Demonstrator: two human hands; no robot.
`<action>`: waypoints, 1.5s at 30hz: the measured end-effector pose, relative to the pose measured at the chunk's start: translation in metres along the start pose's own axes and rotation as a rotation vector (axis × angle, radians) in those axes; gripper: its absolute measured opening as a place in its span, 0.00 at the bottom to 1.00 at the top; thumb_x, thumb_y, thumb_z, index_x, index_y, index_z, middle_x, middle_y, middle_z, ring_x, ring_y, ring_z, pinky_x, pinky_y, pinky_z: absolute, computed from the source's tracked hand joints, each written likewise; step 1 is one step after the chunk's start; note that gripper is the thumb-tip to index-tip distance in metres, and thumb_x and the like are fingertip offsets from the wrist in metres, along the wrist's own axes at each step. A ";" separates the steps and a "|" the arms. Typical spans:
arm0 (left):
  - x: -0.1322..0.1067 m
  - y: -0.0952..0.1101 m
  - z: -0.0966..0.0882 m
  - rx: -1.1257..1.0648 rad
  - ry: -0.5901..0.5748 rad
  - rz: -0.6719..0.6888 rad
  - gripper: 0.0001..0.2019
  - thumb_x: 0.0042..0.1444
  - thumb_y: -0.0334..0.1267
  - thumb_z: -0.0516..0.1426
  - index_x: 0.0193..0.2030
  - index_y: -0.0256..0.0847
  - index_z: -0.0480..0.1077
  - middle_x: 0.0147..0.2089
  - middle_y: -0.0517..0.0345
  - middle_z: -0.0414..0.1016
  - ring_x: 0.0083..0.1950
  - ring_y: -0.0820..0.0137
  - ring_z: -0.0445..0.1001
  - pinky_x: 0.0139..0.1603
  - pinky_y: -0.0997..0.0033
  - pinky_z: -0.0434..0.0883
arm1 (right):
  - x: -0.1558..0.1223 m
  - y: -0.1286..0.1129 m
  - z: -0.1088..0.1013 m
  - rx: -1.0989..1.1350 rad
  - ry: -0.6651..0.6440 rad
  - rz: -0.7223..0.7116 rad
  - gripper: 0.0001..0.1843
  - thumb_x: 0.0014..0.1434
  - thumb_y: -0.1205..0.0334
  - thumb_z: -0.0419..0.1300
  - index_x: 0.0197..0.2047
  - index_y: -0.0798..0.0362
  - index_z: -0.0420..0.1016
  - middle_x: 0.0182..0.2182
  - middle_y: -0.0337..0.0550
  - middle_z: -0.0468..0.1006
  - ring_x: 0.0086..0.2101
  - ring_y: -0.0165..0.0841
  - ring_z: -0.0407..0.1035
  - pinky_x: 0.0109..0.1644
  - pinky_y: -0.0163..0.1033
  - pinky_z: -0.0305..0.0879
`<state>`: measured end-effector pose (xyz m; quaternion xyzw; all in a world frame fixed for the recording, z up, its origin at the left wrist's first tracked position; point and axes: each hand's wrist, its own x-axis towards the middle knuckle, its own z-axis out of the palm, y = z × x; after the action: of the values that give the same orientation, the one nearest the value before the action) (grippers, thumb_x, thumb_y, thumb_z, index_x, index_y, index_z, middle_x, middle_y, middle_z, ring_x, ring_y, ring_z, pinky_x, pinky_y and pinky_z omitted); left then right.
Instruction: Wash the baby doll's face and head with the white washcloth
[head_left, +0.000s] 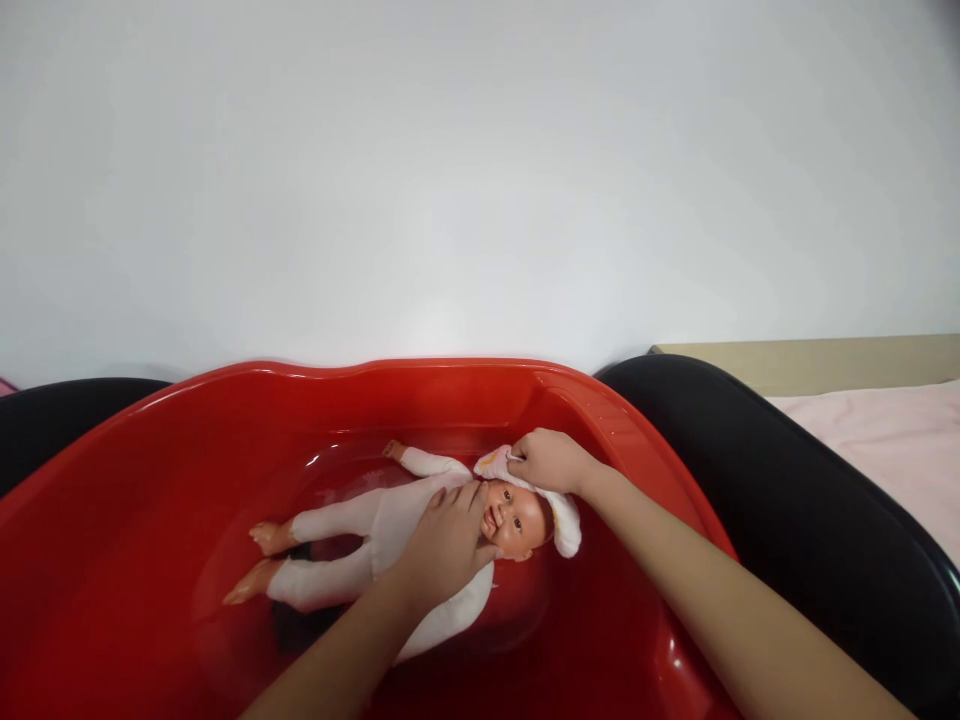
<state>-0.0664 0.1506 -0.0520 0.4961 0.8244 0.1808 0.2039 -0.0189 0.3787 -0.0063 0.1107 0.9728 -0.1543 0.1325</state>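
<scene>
A baby doll [409, 505] in white clothing lies on its back in a red baby bathtub [247, 430], its head to the right and bare feet to the left. My left hand [450, 530] grips its upper chest and neck, fingers curled over the far shoulder and thumb under the chin. Pinched in my closed right hand [547, 462] is a white cloth [568, 525] with a pink and yellow patterned part. It lies along the far side of the doll's head and round past the crown. My right palm and fingertips are partly hidden.
What looks like shallow water surrounds the doll. Black rounded surfaces flank the tub, one at left [75, 410] and one at right [787, 520]. Pink fabric [892, 440] lies at far right beside a beige board [817, 362]. A white wall [450, 180] stands behind.
</scene>
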 end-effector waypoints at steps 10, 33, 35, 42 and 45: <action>0.001 -0.005 0.006 0.010 0.006 -0.016 0.27 0.64 0.46 0.62 0.69 0.50 0.68 0.73 0.48 0.72 0.75 0.46 0.66 0.78 0.44 0.60 | -0.010 -0.005 -0.006 0.273 -0.302 -0.002 0.14 0.54 0.57 0.64 0.22 0.52 0.67 0.22 0.37 0.70 0.25 0.30 0.61 0.30 0.39 0.51; 0.003 -0.010 0.003 -0.004 -0.001 0.025 0.17 0.66 0.44 0.61 0.60 0.44 0.72 0.63 0.48 0.76 0.68 0.50 0.72 0.74 0.44 0.66 | -0.002 0.000 0.010 0.403 -1.116 -0.067 0.13 0.48 0.61 0.77 0.39 0.54 0.88 0.34 0.39 0.86 0.40 0.33 0.82 0.45 0.30 0.72; 0.004 -0.013 0.001 -0.058 -0.014 0.032 0.21 0.66 0.45 0.61 0.64 0.45 0.71 0.67 0.49 0.74 0.71 0.49 0.70 0.75 0.43 0.65 | 0.002 0.005 0.013 0.534 -1.151 -0.169 0.23 0.44 0.58 0.79 0.46 0.52 0.89 0.44 0.40 0.88 0.47 0.35 0.82 0.50 0.30 0.74; 0.009 -0.014 -0.007 -0.309 0.053 0.058 0.46 0.62 0.39 0.58 0.84 0.38 0.44 0.87 0.47 0.39 0.86 0.56 0.46 0.86 0.53 0.53 | 0.007 0.013 0.014 0.548 -0.990 -0.402 0.34 0.55 0.59 0.72 0.66 0.50 0.81 0.56 0.43 0.85 0.61 0.39 0.75 0.55 0.30 0.72; 0.006 -0.006 -0.001 -0.299 -0.042 0.158 0.45 0.62 0.45 0.62 0.84 0.48 0.50 0.87 0.55 0.44 0.87 0.55 0.45 0.87 0.51 0.49 | 0.005 0.012 0.007 0.478 -0.928 -0.463 0.28 0.56 0.56 0.72 0.60 0.50 0.86 0.54 0.41 0.86 0.58 0.38 0.77 0.58 0.32 0.71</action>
<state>-0.0743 0.1534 -0.0555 0.5272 0.7422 0.3066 0.2779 -0.0189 0.3880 -0.0170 -0.1579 0.7496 -0.4277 0.4799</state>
